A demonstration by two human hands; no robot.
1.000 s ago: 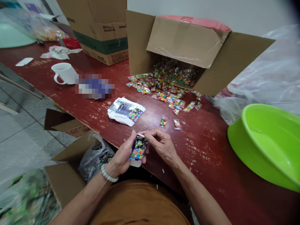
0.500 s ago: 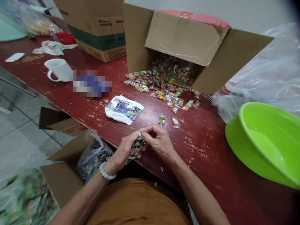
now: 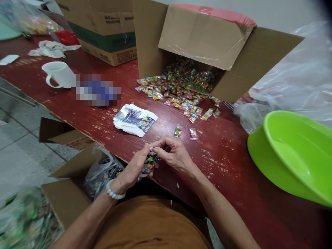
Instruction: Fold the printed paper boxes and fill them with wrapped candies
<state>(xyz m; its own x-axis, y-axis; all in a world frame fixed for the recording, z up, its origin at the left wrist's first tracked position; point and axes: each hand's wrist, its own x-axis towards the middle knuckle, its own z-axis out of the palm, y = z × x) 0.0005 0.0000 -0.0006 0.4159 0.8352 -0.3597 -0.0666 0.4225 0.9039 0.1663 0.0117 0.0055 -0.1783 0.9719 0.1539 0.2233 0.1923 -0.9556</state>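
My left hand [image 3: 136, 162] is wrapped round a small printed candy box [image 3: 150, 162], dark with colourful pictures, at the table's front edge. At the box's upper end, my right hand [image 3: 173, 154] pinches the white flap between thumb and fingers. Just beyond my hands lie two small clear candy packets [image 3: 177, 131]. To their left rests a fanned stack of flat printed boxes [image 3: 136, 120]. Many more candy packets [image 3: 186, 98] spill over the table from a cardboard carton lying on its side.
The open carton [image 3: 199, 38] stands at the back, beside a closed carton [image 3: 103, 34]. A white mug [image 3: 61, 74] is at left, a green basin [image 3: 269, 155] at right. Below the table edge, an open box [image 3: 70, 197] holds a plastic bag [image 3: 103, 173] of printed packs.
The right thumb has pressed down over the white flap at the box's top, so less of it shows. The whole view has shifted slightly.
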